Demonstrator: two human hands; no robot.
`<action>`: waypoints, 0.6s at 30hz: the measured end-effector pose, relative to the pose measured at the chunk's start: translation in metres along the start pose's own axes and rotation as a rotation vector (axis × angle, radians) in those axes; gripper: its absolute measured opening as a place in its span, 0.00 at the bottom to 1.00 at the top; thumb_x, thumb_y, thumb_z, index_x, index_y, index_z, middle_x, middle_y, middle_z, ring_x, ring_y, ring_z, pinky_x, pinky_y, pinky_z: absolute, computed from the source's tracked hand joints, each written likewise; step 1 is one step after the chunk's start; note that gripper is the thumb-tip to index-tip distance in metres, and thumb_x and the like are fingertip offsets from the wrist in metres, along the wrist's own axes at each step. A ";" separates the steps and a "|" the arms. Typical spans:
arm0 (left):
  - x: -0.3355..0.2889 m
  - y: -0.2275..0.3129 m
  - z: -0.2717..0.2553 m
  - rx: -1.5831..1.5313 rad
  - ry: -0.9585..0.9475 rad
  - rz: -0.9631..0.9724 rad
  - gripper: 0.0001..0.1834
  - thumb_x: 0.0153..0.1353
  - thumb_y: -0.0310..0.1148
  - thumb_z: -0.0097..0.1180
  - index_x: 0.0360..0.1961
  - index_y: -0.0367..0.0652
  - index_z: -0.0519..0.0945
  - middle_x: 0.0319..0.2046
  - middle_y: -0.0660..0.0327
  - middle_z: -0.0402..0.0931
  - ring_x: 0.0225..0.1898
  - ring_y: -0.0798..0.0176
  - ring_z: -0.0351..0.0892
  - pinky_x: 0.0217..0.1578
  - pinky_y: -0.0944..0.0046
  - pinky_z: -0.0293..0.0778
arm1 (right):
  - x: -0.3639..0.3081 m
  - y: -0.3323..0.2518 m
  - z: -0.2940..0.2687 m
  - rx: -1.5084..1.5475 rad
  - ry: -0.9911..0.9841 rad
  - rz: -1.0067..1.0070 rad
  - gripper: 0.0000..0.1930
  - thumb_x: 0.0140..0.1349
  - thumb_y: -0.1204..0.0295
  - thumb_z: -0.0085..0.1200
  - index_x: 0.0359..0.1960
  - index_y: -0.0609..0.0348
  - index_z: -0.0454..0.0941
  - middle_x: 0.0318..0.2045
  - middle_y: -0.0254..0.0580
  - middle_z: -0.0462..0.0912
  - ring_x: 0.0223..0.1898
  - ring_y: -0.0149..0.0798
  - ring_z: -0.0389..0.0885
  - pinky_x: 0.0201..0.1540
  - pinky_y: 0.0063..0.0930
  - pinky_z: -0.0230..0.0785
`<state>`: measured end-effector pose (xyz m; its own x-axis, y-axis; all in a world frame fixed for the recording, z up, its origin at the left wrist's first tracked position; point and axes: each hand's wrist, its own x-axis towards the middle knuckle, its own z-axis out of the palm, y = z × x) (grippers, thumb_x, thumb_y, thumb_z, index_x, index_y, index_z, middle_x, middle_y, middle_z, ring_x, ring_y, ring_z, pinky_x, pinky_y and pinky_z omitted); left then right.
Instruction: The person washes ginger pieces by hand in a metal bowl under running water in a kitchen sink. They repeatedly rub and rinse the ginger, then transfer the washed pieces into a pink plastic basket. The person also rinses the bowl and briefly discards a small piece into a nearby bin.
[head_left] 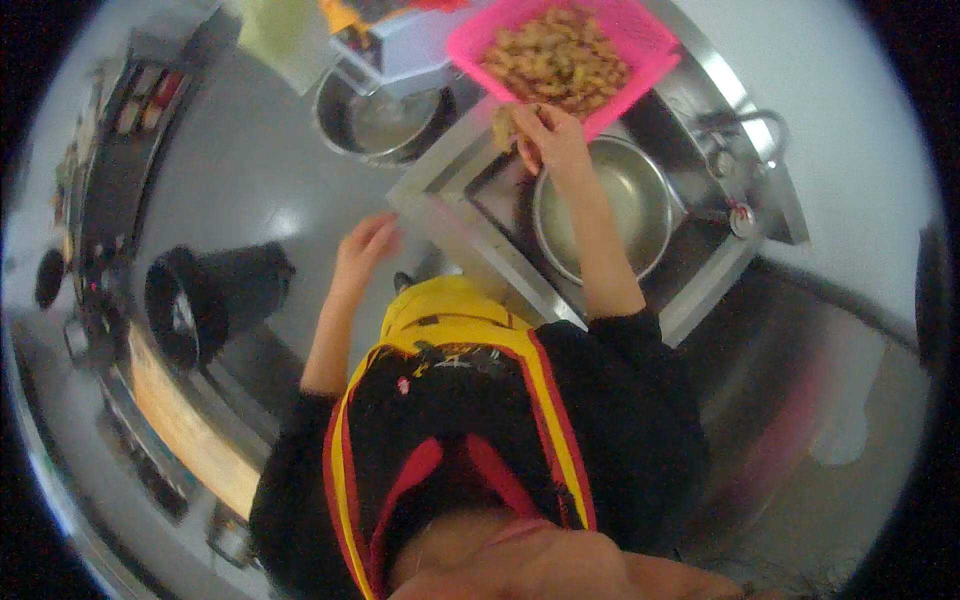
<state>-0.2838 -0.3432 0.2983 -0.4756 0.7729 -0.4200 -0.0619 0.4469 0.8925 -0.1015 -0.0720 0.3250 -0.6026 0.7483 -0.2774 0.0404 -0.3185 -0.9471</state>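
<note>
Your right hand (553,145) has its grip closed on a tan piece (505,127), thumb and fingers pinching it so that it sticks out to the left of the fingertips. From here the piece appears between the near side of the pink basket (652,48) and the metal pot (661,235); how high it is above them you cannot tell. Your left hand (368,245) is free, its grip loose with fingers lightly bent, out over the floor left of the sink (505,270) and slightly blurred.

Beneath your right forearm, the pot sits in the sink with cloudy liquid inside. Just beyond your right hand, the basket carries a heap of yellowish-brown pieces (555,60). A faucet (752,122) stands to the right. Left of the sink is a second metal pot (328,112), near a pale blue container (415,52). Farther left you have a black bin (245,290).
</note>
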 end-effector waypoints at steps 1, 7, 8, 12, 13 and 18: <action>0.012 0.031 0.016 -0.075 -0.121 0.017 0.21 0.63 0.41 0.46 0.52 0.38 0.71 0.36 0.60 0.78 0.35 0.68 0.76 0.36 0.69 0.72 | -0.008 0.004 0.018 -0.074 -0.007 0.001 0.08 0.59 0.67 0.52 0.29 0.60 0.73 0.15 0.32 0.71 0.10 0.25 0.63 0.15 0.19 0.56; 0.013 0.109 0.082 -0.194 0.058 0.056 0.16 0.64 0.43 0.41 0.36 0.40 0.72 0.22 0.63 0.73 0.21 0.70 0.70 0.22 0.70 0.66 | -0.046 0.015 0.087 -0.145 0.018 -0.235 0.13 0.59 0.64 0.52 0.30 0.65 0.74 0.20 0.36 0.75 0.20 0.27 0.69 0.22 0.22 0.60; 0.012 0.109 0.087 -0.155 0.103 0.070 0.16 0.65 0.44 0.40 0.34 0.41 0.72 0.19 0.64 0.71 0.18 0.71 0.68 0.20 0.71 0.63 | -0.048 0.016 0.090 -0.226 0.054 -0.260 0.14 0.59 0.64 0.52 0.29 0.66 0.74 0.20 0.37 0.75 0.21 0.28 0.69 0.23 0.24 0.61; 0.009 0.098 0.094 -0.071 0.194 0.163 0.17 0.65 0.44 0.38 0.29 0.43 0.71 0.14 0.67 0.67 0.15 0.73 0.63 0.17 0.72 0.59 | -0.043 0.028 0.090 -0.287 0.139 -0.318 0.16 0.59 0.63 0.50 0.26 0.67 0.72 0.19 0.43 0.73 0.20 0.33 0.69 0.25 0.29 0.61; 0.009 0.096 0.092 -0.101 0.169 0.177 0.17 0.65 0.45 0.38 0.28 0.43 0.70 0.14 0.67 0.66 0.14 0.73 0.62 0.16 0.72 0.57 | -0.039 0.035 0.091 -0.278 0.155 -0.273 0.15 0.59 0.63 0.49 0.25 0.66 0.72 0.18 0.42 0.73 0.19 0.33 0.69 0.23 0.28 0.60; 0.006 0.096 0.077 -0.314 -0.002 0.032 0.20 0.65 0.48 0.38 0.27 0.44 0.69 0.14 0.68 0.64 0.14 0.74 0.58 0.15 0.73 0.52 | -0.019 0.069 0.089 0.062 0.016 -0.130 0.12 0.57 0.61 0.49 0.24 0.57 0.72 0.17 0.33 0.72 0.17 0.30 0.69 0.17 0.24 0.57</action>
<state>-0.2252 -0.2614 0.3687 -0.4798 0.7856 -0.3907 -0.3147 0.2615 0.9125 -0.1585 -0.1605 0.2789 -0.5864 0.7949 -0.1557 -0.0870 -0.2529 -0.9636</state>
